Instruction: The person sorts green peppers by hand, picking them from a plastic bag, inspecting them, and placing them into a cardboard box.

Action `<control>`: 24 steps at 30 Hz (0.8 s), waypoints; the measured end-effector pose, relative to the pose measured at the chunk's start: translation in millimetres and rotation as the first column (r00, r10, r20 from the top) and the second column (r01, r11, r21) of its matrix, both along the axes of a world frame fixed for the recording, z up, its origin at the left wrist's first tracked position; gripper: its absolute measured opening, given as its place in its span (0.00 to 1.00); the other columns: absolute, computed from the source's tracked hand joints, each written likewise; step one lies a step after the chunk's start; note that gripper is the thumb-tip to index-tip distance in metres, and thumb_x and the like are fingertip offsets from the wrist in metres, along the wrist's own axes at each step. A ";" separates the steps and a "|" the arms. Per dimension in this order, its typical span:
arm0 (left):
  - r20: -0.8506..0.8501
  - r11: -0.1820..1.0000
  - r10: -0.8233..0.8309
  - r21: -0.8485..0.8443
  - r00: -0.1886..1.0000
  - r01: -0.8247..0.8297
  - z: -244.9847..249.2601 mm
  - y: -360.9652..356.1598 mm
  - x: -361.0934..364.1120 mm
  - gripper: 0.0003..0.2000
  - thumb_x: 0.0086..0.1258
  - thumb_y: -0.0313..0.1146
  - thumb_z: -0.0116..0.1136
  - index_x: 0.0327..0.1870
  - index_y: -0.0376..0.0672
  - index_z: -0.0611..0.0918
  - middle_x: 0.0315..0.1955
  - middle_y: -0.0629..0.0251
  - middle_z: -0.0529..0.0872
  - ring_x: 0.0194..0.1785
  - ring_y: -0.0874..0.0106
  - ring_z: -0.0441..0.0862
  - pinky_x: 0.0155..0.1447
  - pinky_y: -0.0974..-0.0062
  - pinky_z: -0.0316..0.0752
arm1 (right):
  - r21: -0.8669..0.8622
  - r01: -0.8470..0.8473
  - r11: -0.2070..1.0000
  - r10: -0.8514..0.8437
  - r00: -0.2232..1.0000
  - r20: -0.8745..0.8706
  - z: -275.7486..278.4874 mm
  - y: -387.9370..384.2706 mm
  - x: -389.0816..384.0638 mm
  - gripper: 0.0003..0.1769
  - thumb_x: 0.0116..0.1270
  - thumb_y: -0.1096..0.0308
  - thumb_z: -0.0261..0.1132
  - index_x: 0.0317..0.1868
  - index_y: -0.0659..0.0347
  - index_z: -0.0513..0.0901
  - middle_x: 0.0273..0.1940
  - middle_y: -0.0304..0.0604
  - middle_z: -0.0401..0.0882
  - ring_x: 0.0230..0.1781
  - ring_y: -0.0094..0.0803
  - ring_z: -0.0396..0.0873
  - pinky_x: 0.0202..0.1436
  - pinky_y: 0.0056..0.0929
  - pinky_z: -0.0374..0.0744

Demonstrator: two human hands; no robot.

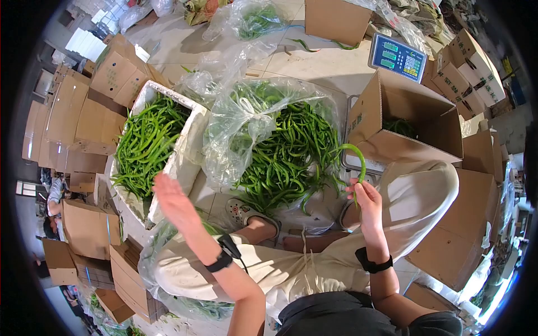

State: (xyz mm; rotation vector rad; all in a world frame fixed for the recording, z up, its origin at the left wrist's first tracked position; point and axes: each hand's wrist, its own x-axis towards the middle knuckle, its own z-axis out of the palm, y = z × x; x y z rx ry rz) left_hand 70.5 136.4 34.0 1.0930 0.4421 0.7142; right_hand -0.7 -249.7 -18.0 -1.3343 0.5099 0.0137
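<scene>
My right hand (367, 200) pinches a long, curved green chili pepper (357, 152), which stands up above the fingers and hooks to the left. My left hand (175, 203) is at the near right edge of a white foam box (189, 154) filled with green chilies (147, 143). Its fingers look stretched out and are somewhat blurred, with nothing visible in them. Between the hands, in front of my feet, a large heap of green chilies (286, 151) spills from a clear plastic bag (227, 148).
An open cardboard box (412, 143) with some chilies inside stands at the right on a metal scale platform, its display (398, 57) behind it. Stacked cartons (67, 112) line the left. Another bag of chilies (260, 22) lies at the back. Loose chilies (302, 45) are on the floor.
</scene>
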 end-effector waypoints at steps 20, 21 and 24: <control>-0.355 0.790 -0.582 -0.463 0.732 0.403 -167.2 -153.5 -33.7 0.14 0.74 0.35 0.50 0.52 0.33 0.72 0.28 0.62 0.83 0.37 0.66 0.82 0.54 0.68 0.73 | -0.418 -0.889 0.185 0.869 0.347 -0.353 -92.5 68.7 77.4 0.13 0.63 0.61 0.60 0.43 0.58 0.83 0.35 0.51 0.82 0.35 0.43 0.81 0.39 0.36 0.77; -0.346 0.773 -0.595 -0.495 0.726 0.397 -164.8 -151.6 -31.5 0.14 0.74 0.36 0.50 0.51 0.34 0.72 0.28 0.62 0.83 0.37 0.66 0.82 0.53 0.68 0.74 | -0.368 -0.793 0.485 0.764 0.589 -0.262 -135.6 59.9 86.3 0.12 0.65 0.61 0.59 0.42 0.60 0.81 0.34 0.52 0.81 0.34 0.44 0.80 0.39 0.36 0.76; -0.340 0.727 -0.633 -0.571 0.696 0.382 -160.6 -144.7 -31.9 0.14 0.74 0.38 0.50 0.50 0.34 0.72 0.30 0.61 0.83 0.37 0.67 0.81 0.52 0.68 0.74 | -0.756 -0.393 0.524 0.298 0.916 -0.269 -201.3 36.3 145.9 0.15 0.66 0.63 0.57 0.48 0.62 0.78 0.36 0.51 0.79 0.39 0.47 0.78 0.44 0.36 0.76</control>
